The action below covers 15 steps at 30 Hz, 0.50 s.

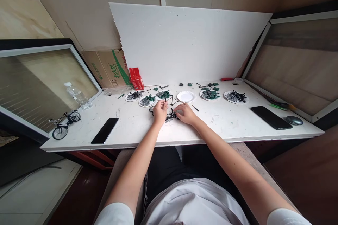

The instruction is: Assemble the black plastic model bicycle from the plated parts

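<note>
6 white plates (186, 96), 2 black phones (105, 131); left of left grip (160, 111): 1 bottle (77, 95), 1 assembled model bike (64, 125), 1 red box (136, 78), 1 cardboard box (107, 68).

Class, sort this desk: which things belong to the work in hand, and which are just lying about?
Likely belonging:
black bicycle parts being handled
plates of small parts
bicycle model, perhaps for reference

Apparently lying about:
left phone
right phone
plastic bottle
red box
</note>
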Each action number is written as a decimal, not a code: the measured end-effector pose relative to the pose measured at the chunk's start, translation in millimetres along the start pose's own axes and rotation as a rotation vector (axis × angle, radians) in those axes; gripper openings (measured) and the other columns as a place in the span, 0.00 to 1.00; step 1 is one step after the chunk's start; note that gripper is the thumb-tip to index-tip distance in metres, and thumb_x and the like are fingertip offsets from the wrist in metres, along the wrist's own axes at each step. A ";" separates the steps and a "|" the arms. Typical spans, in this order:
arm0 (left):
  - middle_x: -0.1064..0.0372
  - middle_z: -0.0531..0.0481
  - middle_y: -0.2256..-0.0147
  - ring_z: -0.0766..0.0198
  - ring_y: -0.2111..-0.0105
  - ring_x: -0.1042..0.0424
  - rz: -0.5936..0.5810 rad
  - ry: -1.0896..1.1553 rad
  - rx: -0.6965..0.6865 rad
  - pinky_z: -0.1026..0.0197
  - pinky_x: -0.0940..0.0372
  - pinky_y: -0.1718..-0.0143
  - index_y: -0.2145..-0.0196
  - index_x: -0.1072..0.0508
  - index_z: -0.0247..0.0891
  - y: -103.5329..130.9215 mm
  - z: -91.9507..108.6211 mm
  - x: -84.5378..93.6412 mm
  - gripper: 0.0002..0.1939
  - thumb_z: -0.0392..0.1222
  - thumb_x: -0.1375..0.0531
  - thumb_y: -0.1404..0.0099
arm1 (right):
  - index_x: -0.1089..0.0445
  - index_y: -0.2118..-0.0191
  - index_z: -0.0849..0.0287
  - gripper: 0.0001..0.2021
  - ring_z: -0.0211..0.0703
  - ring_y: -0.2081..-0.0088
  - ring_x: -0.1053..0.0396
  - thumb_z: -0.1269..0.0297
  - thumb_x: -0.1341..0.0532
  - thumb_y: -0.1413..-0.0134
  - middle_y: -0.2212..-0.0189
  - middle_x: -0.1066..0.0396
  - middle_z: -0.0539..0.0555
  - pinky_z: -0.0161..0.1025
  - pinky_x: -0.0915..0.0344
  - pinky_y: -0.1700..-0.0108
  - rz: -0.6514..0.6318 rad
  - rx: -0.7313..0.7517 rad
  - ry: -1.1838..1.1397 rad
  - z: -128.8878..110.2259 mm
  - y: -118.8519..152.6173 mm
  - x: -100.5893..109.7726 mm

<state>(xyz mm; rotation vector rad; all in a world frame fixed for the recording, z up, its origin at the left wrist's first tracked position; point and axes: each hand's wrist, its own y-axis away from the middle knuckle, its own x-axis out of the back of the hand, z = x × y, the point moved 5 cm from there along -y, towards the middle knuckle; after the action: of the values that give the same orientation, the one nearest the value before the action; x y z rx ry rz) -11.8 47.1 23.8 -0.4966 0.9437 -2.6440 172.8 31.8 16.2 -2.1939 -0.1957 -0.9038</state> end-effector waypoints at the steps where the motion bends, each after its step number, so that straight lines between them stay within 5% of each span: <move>1: 0.20 0.45 0.63 0.59 0.68 0.18 -0.010 0.004 0.005 0.61 0.28 0.68 0.56 0.28 0.40 0.4 -0.2 -0.8 0.11 0.50 0.40 0.25 | 0.18 0.54 0.56 0.13 0.56 0.48 0.32 0.66 0.40 0.39 0.53 0.22 0.57 0.51 0.36 0.41 -0.016 0.022 0.039 -1.3 0.0 -1.7; 15: 0.21 0.45 0.64 0.59 0.69 0.18 -0.011 0.096 0.046 0.62 0.27 0.70 0.55 0.29 0.38 0.9 -2.6 -1.8 0.14 0.52 0.37 0.27 | 0.17 0.54 0.55 0.13 0.58 0.45 0.33 0.58 0.39 0.32 0.50 0.23 0.58 0.50 0.39 0.40 -0.112 0.011 0.155 -4.5 0.9 -8.7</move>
<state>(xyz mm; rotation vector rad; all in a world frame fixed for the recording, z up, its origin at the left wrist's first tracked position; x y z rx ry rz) -11.1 48.5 20.9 -0.3684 0.9073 -2.7143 164.3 29.2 12.1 -2.1092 -0.2499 -1.1270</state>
